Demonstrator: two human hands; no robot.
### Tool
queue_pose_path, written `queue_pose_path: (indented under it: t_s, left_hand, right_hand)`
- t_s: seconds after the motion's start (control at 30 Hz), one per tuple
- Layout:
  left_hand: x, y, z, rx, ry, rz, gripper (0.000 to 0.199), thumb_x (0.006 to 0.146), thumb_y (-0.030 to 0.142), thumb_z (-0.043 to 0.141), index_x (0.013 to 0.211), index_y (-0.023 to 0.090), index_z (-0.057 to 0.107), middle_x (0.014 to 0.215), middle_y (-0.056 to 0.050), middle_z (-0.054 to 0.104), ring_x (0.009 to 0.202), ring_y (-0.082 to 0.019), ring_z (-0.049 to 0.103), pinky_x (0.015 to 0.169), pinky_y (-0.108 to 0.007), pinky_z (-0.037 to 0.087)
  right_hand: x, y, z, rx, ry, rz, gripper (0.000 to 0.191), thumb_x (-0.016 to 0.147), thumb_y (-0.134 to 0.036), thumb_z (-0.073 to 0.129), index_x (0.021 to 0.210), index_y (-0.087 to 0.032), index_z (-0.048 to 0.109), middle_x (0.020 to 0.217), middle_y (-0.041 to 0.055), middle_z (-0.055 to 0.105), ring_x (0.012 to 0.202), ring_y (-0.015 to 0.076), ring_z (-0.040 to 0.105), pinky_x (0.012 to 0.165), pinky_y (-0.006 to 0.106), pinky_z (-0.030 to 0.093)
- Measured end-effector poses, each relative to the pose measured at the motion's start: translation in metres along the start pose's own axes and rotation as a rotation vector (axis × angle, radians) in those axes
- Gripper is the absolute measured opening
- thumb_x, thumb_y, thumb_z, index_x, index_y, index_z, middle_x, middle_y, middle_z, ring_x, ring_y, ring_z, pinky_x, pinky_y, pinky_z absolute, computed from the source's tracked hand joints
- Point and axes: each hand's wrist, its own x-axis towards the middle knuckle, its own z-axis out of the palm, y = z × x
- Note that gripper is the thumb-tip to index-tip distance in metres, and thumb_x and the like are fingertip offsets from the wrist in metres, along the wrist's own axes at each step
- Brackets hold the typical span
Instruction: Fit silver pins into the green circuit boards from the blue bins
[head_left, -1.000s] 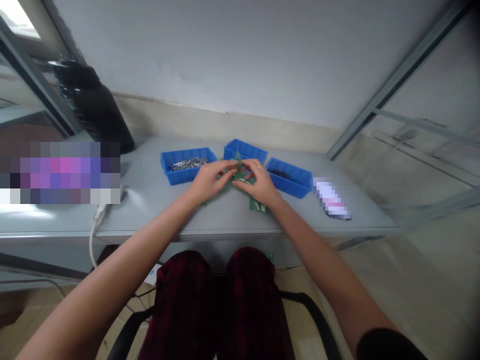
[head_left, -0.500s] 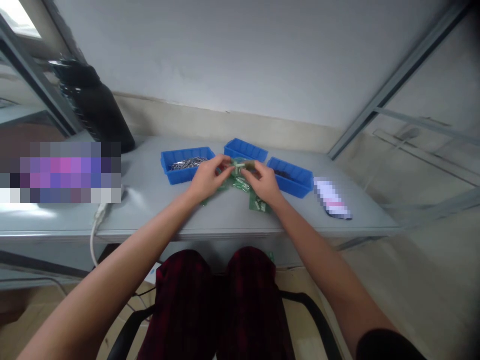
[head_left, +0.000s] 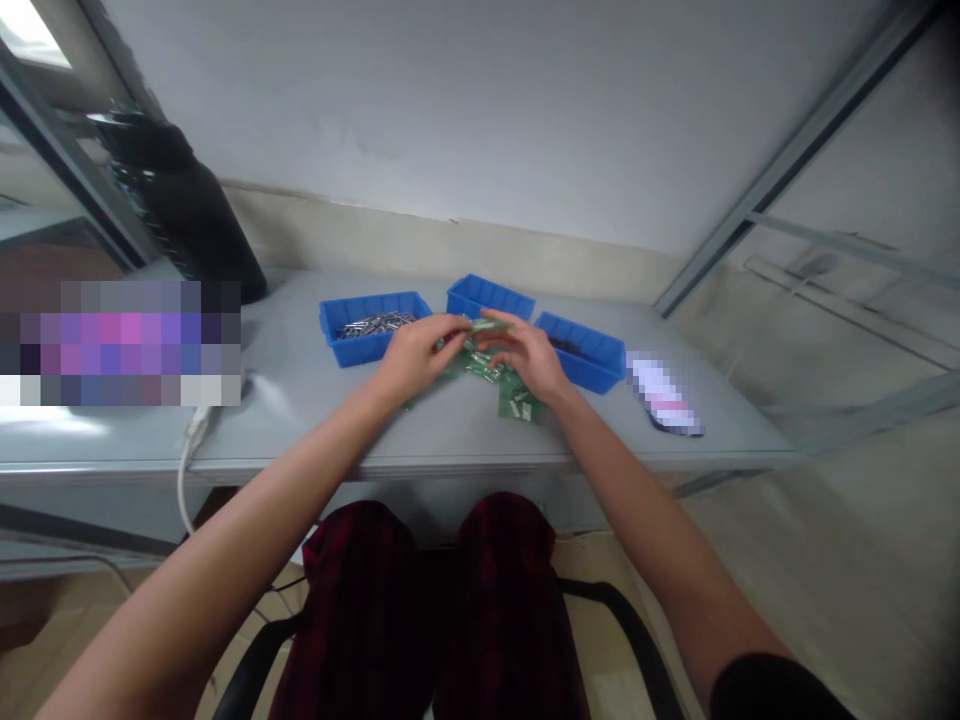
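Note:
Between my hands is a small green packet (head_left: pixel 487 325), pinched at its left end by the thumb and fingers of my left hand (head_left: pixel 422 352). My right hand (head_left: pixel 534 358) is at the packet's right side, its fingers spread apart and the thumb away from them. Several green packets (head_left: pixel 481 360) with small pale pieces lie on the table below the hands, and one more (head_left: pixel 519 402) lies under my right wrist. The left blue bin (head_left: pixel 360 350) holds silvery metal pieces; the right blue bin (head_left: pixel 592 370) holds dark small pieces.
A third blue bin (head_left: pixel 491 298) stands behind the hands, near the wall. A black bottle (head_left: pixel 195 215) stands at the back left of the grey table (head_left: pixel 300 420). A blurred-out phone-like object (head_left: pixel 664 395) lies at the right. A white cable (head_left: pixel 191 440) hangs over the front edge.
My right hand's fingers have opened and spread from their pinch on the packet. My left hand has stayed nearly in place. The packet looks flatter and tilted between them.

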Motion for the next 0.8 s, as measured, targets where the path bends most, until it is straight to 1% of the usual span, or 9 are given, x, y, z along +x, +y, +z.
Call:
queue_pose_path:
  t_s: [0.13,0.23,0.3,0.4,0.47,0.57,0.67,0.73,0.8]
  left_hand:
    - [0.000,0.002,-0.001,-0.028,-0.005,-0.025,0.024,0.093,0.022,0.052,0.107,0.017,0.071,0.099,-0.006,0.075,0.082,-0.015,0.068,0.076,-0.028,0.052]
    - [0.001,0.005,-0.003,-0.075,0.029,-0.071,0.029,0.092,0.026,0.052,0.111,0.017,0.071,0.100,-0.007,0.076,0.081,-0.016,0.069,0.072,-0.028,0.053]
    - [0.001,0.005,-0.005,-0.124,0.024,-0.110,0.030,0.092,0.029,0.053,0.112,0.017,0.072,0.101,-0.008,0.076,0.082,-0.017,0.069,0.070,-0.027,0.052]
    - [0.002,0.004,-0.003,-0.164,0.007,-0.155,0.030,0.091,0.032,0.056,0.111,0.016,0.072,0.100,-0.007,0.076,0.078,-0.016,0.068,0.068,-0.025,0.052]
    - [0.001,0.001,-0.001,-0.172,0.030,-0.171,0.032,0.088,0.028,0.060,0.117,0.016,0.068,0.098,-0.007,0.076,0.077,-0.014,0.068,0.068,-0.024,0.053]
    - [0.001,-0.002,0.002,-0.176,0.042,-0.193,0.044,0.087,0.022,0.062,0.130,0.018,0.059,0.100,-0.006,0.075,0.081,-0.014,0.068,0.071,-0.025,0.054]
    - [0.002,-0.002,0.004,-0.164,0.006,-0.177,0.033,0.089,0.024,0.061,0.121,0.018,0.066,0.101,-0.006,0.076,0.082,-0.015,0.069,0.074,-0.027,0.055]
    - [0.002,-0.001,0.003,-0.160,-0.026,-0.138,0.024,0.090,0.024,0.059,0.109,0.017,0.071,0.101,-0.006,0.076,0.083,-0.016,0.069,0.075,-0.028,0.055]
    - [0.002,-0.001,0.003,-0.152,-0.050,-0.105,0.021,0.090,0.024,0.057,0.104,0.017,0.072,0.101,-0.007,0.076,0.084,-0.017,0.069,0.075,-0.028,0.055]
  right_hand:
    - [0.000,-0.001,-0.001,0.001,0.014,-0.035,0.049,0.093,-0.056,0.038,0.123,-0.025,0.060,0.114,0.0084,0.069,0.100,0.0235,0.068,0.069,0.036,0.060]
    - [-0.002,0.002,0.002,-0.151,0.067,-0.109,0.048,0.089,-0.058,0.051,0.125,-0.027,0.059,0.115,0.0070,0.068,0.096,0.0232,0.068,0.070,0.037,0.061]
    - [-0.004,0.004,0.006,-0.266,0.107,-0.168,0.047,0.085,-0.054,0.061,0.124,-0.028,0.059,0.115,0.0065,0.067,0.097,0.0235,0.067,0.070,0.037,0.061]
    - [-0.005,0.007,0.010,-0.390,0.146,-0.260,0.036,0.086,-0.045,0.063,0.117,-0.027,0.062,0.118,0.0069,0.066,0.103,0.0241,0.066,0.075,0.037,0.060]
    - [-0.004,0.007,0.011,-0.451,0.158,-0.291,0.030,0.087,-0.041,0.061,0.113,-0.026,0.062,0.115,0.0068,0.067,0.102,0.0233,0.066,0.077,0.037,0.059]
    - [-0.002,0.008,0.010,-0.503,0.187,-0.275,0.023,0.086,-0.038,0.062,0.104,-0.024,0.059,0.104,0.0055,0.068,0.093,0.0213,0.066,0.074,0.036,0.058]
    - [0.000,0.008,0.008,-0.571,0.213,-0.265,0.019,0.086,-0.037,0.063,0.097,-0.023,0.057,0.098,0.0052,0.065,0.090,0.0207,0.064,0.074,0.036,0.057]
    - [0.001,0.008,0.006,-0.639,0.227,-0.291,0.019,0.086,-0.038,0.063,0.097,-0.023,0.059,0.106,0.0079,0.062,0.100,0.0230,0.061,0.080,0.039,0.057]
    - [0.000,0.008,0.006,-0.703,0.239,-0.331,0.022,0.086,-0.040,0.064,0.100,-0.023,0.062,0.119,0.0109,0.057,0.115,0.0265,0.057,0.089,0.043,0.055]
